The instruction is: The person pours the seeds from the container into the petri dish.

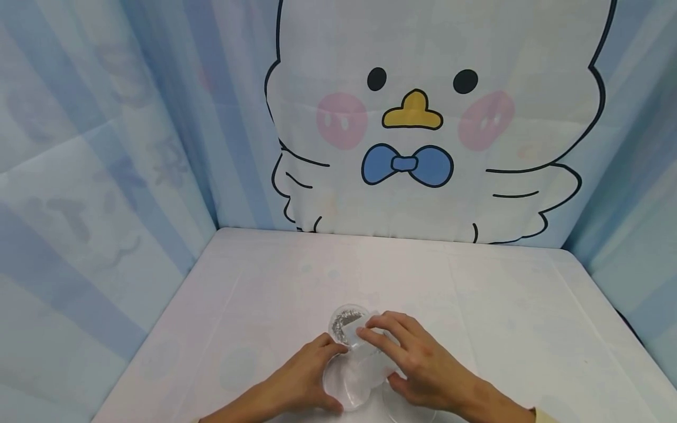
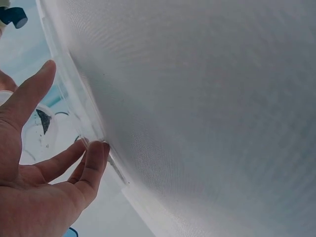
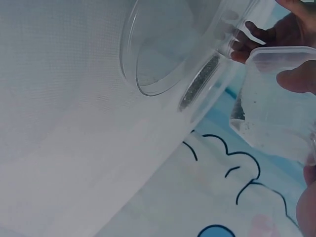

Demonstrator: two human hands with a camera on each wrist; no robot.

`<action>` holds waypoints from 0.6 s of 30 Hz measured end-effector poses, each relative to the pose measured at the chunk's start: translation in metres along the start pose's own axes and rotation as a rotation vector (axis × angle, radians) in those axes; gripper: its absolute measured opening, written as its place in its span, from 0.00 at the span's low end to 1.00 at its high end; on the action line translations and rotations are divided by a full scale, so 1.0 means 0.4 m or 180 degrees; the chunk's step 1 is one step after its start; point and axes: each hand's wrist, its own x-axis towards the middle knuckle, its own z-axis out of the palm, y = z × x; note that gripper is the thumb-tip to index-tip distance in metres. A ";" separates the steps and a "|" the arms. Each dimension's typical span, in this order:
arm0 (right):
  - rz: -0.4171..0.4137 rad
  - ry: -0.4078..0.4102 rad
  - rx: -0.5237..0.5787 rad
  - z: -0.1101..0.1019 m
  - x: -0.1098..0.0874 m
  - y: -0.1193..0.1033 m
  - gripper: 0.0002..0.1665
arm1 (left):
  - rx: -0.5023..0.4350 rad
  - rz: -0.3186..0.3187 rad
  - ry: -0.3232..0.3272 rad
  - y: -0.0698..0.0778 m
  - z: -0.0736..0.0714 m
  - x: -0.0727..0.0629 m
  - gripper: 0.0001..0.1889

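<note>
My left hand (image 1: 309, 373) holds a clear round dish (image 1: 341, 388) on the table, with thumb and fingers spread about its rim. Above that dish my right hand (image 1: 418, 364) grips a translucent plastic box (image 3: 276, 111), tilted. Dark grains (image 3: 238, 109) lie gathered in a lower corner of the box. Just beyond the left hand's dish stands another round dish (image 1: 338, 320) with grey, speckled grains in it; the box overlaps part of it in the head view. A further clear dish (image 1: 404, 409) lies under the right hand, partly hidden by it.
A pale cloth covers the table (image 1: 264, 282). Blue and white curtains (image 1: 106, 176) hang at the sides, and a cloth with a cartoon bird (image 1: 412, 194) rises behind the far edge.
</note>
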 end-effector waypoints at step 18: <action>-0.0345 0.0093 -0.0272 0.009 0.011 -0.011 0.56 | -0.0090 0.0007 -0.0014 0.001 -0.006 0.001 0.46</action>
